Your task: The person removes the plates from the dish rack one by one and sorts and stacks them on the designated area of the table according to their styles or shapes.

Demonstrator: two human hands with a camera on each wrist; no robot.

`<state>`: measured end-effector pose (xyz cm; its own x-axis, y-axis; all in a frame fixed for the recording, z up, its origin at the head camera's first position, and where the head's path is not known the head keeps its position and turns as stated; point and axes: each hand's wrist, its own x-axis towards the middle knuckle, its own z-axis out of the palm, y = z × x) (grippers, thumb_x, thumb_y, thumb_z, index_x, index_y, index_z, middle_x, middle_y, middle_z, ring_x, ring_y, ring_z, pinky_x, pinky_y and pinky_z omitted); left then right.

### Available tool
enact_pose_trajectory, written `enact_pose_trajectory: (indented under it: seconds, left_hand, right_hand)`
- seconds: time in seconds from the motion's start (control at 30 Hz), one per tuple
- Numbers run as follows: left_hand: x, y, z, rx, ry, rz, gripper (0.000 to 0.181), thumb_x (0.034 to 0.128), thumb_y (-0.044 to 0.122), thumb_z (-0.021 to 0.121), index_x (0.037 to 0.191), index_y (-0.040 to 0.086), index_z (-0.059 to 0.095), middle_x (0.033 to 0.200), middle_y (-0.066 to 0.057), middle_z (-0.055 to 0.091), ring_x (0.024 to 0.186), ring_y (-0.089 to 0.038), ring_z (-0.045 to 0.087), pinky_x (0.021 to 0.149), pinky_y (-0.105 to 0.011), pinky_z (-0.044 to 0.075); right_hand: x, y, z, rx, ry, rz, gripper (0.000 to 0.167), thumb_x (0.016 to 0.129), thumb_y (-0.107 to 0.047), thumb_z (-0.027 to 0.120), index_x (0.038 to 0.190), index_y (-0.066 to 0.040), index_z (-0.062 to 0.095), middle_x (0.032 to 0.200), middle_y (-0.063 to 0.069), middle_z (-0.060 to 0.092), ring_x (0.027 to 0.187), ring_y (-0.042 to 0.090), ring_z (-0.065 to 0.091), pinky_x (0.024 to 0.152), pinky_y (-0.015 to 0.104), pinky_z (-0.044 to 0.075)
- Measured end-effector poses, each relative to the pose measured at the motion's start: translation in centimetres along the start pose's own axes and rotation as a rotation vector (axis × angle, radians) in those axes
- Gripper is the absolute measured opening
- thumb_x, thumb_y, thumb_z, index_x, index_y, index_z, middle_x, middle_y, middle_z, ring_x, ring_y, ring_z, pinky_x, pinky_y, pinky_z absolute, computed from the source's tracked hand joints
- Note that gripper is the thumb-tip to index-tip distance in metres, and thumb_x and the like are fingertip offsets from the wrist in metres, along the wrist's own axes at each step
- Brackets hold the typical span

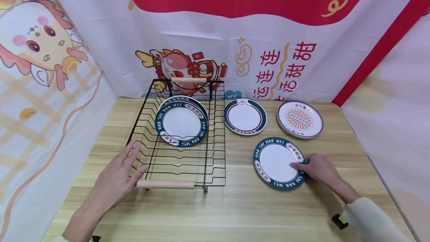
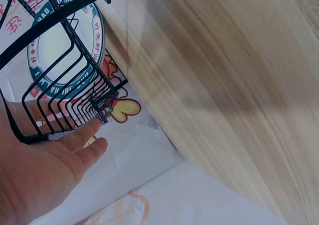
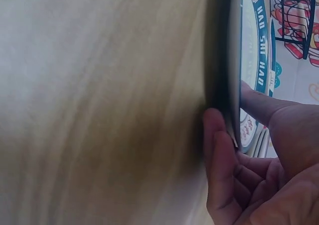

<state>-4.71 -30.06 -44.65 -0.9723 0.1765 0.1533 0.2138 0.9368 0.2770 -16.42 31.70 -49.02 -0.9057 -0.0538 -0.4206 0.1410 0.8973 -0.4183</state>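
My right hand [image 1: 319, 169] pinches the right rim of a white plate with a dark green lettered border [image 1: 280, 163], thumb on top and fingers beneath. In the right wrist view the plate [image 3: 261, 51] is seen nearly edge-on, lifted at least partly off the table. My left hand [image 1: 115, 174] is at the front left corner of a black wire dish rack [image 1: 179, 165], its fingers extended along the side wires. In the left wrist view some fingers of the left hand [image 2: 45, 175] lie behind the wires. A similar green-bordered plate [image 1: 181, 122] leans in the rack, another rim showing behind it.
Right of the rack lies a green-rimmed plate with a red ring [image 1: 245, 117]. Beyond it are stacked plates with an orange sunburst [image 1: 299, 119]. Wooden handles [image 1: 166, 185] cross the rack's front and back. A printed cloth [image 1: 201, 25] hangs behind the wooden table [image 1: 242, 216].
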Motion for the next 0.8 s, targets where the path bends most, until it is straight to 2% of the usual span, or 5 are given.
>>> enact_pose_trajectory:
  seconds: [0.27,0.47,0.63,0.73,0.8]
  left_hand:
    - [-0.2,0.0,0.2,-0.005,0.016,0.001,0.076,0.1101,0.044,0.053,0.168,0.003,0.025,0.178,-0.012,0.011,0.146,-0.056,0.038,0.112,-0.074,0.039]
    - [-0.1,0.1,0.1,-0.013,0.023,0.010,0.076,0.1096,0.043,0.055,0.167,0.002,0.026,0.177,-0.015,0.016,0.147,-0.055,0.038,0.112,-0.072,0.039]
    - [0.0,0.0,0.2,-0.009,0.023,0.012,0.076,0.1100,0.043,0.054,0.167,0.001,0.025,0.177,-0.013,0.013,0.147,-0.055,0.037,0.114,-0.071,0.039]
    - [0.0,-0.1,0.2,-0.005,0.023,0.013,0.076,0.1101,0.043,0.053,0.167,0.000,0.025,0.177,-0.013,0.012,0.147,-0.055,0.037,0.114,-0.071,0.039]
    - [-0.1,-0.1,0.2,-0.004,0.020,0.013,0.076,0.1103,0.043,0.053,0.166,0.000,0.026,0.177,-0.013,0.013,0.147,-0.055,0.037,0.114,-0.071,0.039]
  right_hand:
    - [-0.3,-1.7,-1.6,-0.142,-0.047,0.001,0.058,0.090,-0.066,0.075,0.077,-0.009,0.073,0.062,0.004,0.063,0.058,0.019,0.060,0.055,0.028,0.043]
    - [-1.2,-4.7,-3.7,-0.284,0.000,-0.064,0.051,0.088,-0.057,0.081,0.073,-0.011,0.067,0.059,0.003,0.053,0.056,0.019,0.051,0.053,0.027,0.035]
    - [-1.4,-8.3,-5.2,-0.344,0.028,-0.121,0.053,0.086,-0.053,0.085,0.098,-0.002,0.075,0.064,0.002,0.059,0.060,0.019,0.055,0.052,0.028,0.039]
    - [-1.5,-10.9,-6.0,-0.349,0.028,-0.167,0.067,0.083,-0.055,0.087,0.119,0.001,0.075,0.080,0.007,0.072,0.066,0.019,0.062,0.053,0.029,0.047]
    - [-1.5,-12.7,-6.4,-0.362,0.047,-0.224,0.070,0.082,-0.057,0.087,0.122,0.000,0.075,0.093,0.012,0.077,0.073,0.021,0.067,0.058,0.031,0.054]
